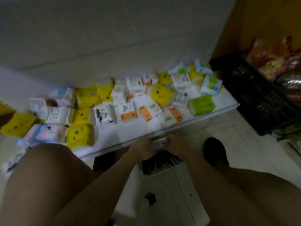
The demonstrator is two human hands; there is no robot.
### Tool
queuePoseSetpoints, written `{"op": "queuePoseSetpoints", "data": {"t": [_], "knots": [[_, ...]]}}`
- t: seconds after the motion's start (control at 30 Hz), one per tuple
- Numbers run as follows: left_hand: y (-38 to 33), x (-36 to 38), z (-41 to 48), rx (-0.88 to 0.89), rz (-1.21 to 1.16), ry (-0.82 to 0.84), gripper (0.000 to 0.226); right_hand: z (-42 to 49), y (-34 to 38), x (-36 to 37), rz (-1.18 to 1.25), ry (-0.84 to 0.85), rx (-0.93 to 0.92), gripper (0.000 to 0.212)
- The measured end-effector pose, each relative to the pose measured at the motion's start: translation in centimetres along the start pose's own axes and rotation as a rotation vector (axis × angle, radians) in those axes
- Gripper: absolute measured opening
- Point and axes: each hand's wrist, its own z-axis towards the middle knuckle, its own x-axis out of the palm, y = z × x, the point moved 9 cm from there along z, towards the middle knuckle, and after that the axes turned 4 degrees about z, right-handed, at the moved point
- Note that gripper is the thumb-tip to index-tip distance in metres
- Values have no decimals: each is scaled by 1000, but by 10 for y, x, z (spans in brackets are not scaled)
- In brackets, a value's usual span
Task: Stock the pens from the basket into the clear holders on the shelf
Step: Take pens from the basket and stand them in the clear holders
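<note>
A small white basket (162,170) filled with dark pens (160,161) stands on the floor between my knees, just in front of the low white shelf (146,128). Both hands reach down to its far end. My left hand (143,149) and my right hand (176,144) have their fingers curled around a pale bundle of pens (158,144) held between them; motion blur hides the details. No clear holder is in view.
Several tissue packs (104,108) in yellow, white, orange and green cover the shelf. A black plastic crate (254,95) with red snack bags (275,61) stands at the right. My shoes (215,150) and bare knees frame the basket on the pale tiled floor.
</note>
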Motion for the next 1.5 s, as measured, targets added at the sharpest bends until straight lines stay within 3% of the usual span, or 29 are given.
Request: {"op": "queuePoseSetpoints", "data": {"t": [0.03, 0.1, 0.2, 0.27, 0.33, 0.6, 0.77, 0.87, 1.1, 1.2, 1.33, 1.5], "knots": [[15, 12, 13, -81, -33, -13, 39, 14, -11, 15, -21, 37, 16, 4], [38, 31, 31, -194, -84, -50, 30, 39, -34, 52, -51, 133, 32, 24], [59, 70, 51, -263, -102, 29, 34, 58, -68, 89, -51, 202, 67, 13], [67, 87, 64, -315, -112, 37, 38, 63, -90, 103, -30, 214, 68, 31], [74, 104, 79, -359, -148, 38, 41, 67, -104, 102, -7, 168, 41, 31], [44, 144, 119, -345, -415, -6, 24, 87, -107, 75, -28, 90, -21, 30], [42, 160, 131, -390, -447, -28, 7, 82, -121, 56, -170, -2, -21, 32], [46, 165, 131, -386, -371, -41, 24, 81, -132, 65, -200, 64, 23, 39], [46, 170, 136, -490, -410, -53, 28, 87, -134, 66, -80, 77, 54, 48], [46, 170, 139, -547, -440, -54, 32, 87, -134, 66, -74, 55, 67, 42], [49, 175, 142, -587, -510, -41, 22, 91, -134, 67, -106, 42, 104, 31], [52, 166, 132, -578, -752, -155, 18, 102, -141, 61, -93, -7, 186, 25]]}}
